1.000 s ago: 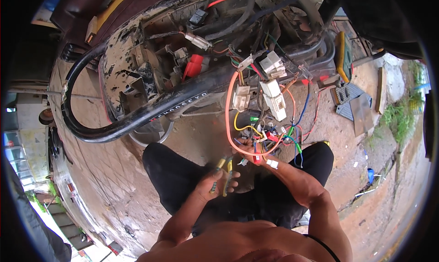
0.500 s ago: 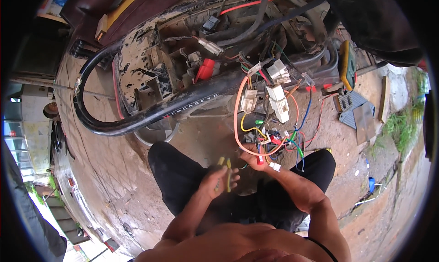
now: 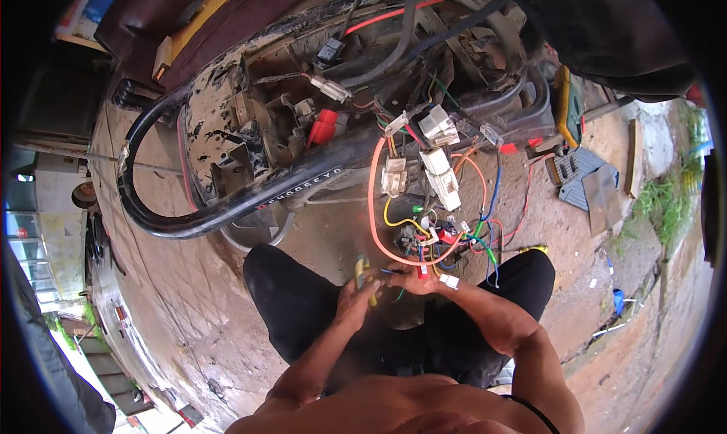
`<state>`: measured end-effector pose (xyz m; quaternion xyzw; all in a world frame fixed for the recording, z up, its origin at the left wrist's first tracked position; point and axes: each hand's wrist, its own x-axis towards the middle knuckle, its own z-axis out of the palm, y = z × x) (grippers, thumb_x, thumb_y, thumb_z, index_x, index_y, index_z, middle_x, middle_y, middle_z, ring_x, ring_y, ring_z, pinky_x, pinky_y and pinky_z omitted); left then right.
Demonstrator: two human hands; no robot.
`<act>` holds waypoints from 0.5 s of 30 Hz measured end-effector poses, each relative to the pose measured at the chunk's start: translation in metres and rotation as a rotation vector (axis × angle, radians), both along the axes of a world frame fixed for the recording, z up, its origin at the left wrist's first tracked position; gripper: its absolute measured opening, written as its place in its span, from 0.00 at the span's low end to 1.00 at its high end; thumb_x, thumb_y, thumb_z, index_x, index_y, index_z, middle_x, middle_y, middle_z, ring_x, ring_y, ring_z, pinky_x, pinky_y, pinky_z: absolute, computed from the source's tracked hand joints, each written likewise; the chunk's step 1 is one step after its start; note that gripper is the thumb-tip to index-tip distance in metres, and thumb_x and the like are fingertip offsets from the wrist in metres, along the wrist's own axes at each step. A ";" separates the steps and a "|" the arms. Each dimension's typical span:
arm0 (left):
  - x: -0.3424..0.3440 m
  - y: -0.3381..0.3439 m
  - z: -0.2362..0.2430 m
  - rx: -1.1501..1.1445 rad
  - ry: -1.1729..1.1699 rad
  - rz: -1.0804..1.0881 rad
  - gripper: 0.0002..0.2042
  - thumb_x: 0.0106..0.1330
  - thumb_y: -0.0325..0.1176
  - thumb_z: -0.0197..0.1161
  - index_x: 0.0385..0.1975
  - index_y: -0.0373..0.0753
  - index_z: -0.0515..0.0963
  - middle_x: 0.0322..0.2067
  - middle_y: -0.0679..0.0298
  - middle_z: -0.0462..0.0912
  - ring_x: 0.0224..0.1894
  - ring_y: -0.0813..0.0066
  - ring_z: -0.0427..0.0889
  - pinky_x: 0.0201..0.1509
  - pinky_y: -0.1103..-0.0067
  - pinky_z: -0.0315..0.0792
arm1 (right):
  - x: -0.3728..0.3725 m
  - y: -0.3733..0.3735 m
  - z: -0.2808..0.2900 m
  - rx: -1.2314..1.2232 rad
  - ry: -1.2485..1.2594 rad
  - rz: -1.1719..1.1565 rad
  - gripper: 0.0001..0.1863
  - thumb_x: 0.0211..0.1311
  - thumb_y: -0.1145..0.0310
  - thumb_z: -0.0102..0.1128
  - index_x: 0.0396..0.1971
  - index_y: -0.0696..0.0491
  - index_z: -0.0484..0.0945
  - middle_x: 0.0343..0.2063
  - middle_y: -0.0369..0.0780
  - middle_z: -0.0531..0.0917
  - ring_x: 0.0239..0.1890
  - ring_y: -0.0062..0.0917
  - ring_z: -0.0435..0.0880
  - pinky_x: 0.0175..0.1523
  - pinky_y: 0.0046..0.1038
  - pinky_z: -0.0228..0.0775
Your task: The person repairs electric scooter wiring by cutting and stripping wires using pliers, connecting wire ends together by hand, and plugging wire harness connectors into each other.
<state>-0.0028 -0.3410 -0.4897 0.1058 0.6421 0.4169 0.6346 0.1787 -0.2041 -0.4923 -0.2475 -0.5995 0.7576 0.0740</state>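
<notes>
My left hand [image 3: 351,304] is wrapped round pliers [image 3: 360,269] with yellow-green handles, held in front of my lap. Close by on its right, my right hand [image 3: 415,281] pinches a thin wire [image 3: 388,272], dark blue as far as it shows, its end pointing at the pliers. A red connector [image 3: 422,271] and a small white connector [image 3: 448,281] lie against the right hand. Above it hangs a wiring harness with an orange wire [image 3: 372,203] in a loop and several white plugs [image 3: 441,180]. The pliers' jaws are hard to make out.
A vehicle frame with a black tubular bar [image 3: 250,199] spans the space ahead, with a red cap [image 3: 324,127] on it. To the right are a yellow-edged device [image 3: 566,108], a grey ribbed plate [image 3: 579,178] and a wooden strip [image 3: 634,157]. A maroon seat [image 3: 140,25] is far left.
The pliers' handles have come closer together, and the left hand is nearer the right. A wire end now shows between the hands. The view has shifted slightly.
</notes>
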 end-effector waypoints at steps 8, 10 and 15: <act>0.001 0.000 0.000 -0.032 0.090 -0.107 0.08 0.70 0.29 0.65 0.45 0.34 0.81 0.41 0.60 0.86 0.43 0.71 0.85 0.49 0.74 0.79 | -0.005 -0.015 -0.046 -0.089 -0.003 0.010 0.13 0.73 0.62 0.60 0.40 0.57 0.83 0.31 0.33 0.83 0.34 0.15 0.78 0.43 0.23 0.72; -0.003 -0.001 -0.002 -0.038 0.082 -0.091 0.08 0.70 0.28 0.65 0.45 0.34 0.80 0.42 0.60 0.86 0.43 0.70 0.85 0.49 0.73 0.80 | -0.005 -0.006 -0.021 -0.024 -0.041 0.021 0.12 0.73 0.63 0.59 0.41 0.57 0.82 0.31 0.33 0.83 0.33 0.16 0.78 0.41 0.24 0.72; -0.005 -0.002 -0.007 -0.026 0.018 0.061 0.12 0.69 0.32 0.67 0.47 0.34 0.81 0.40 0.62 0.87 0.43 0.72 0.86 0.48 0.77 0.79 | -0.003 -0.014 -0.068 -0.015 -0.103 0.000 0.11 0.73 0.66 0.55 0.45 0.58 0.79 0.31 0.35 0.83 0.30 0.18 0.80 0.36 0.25 0.74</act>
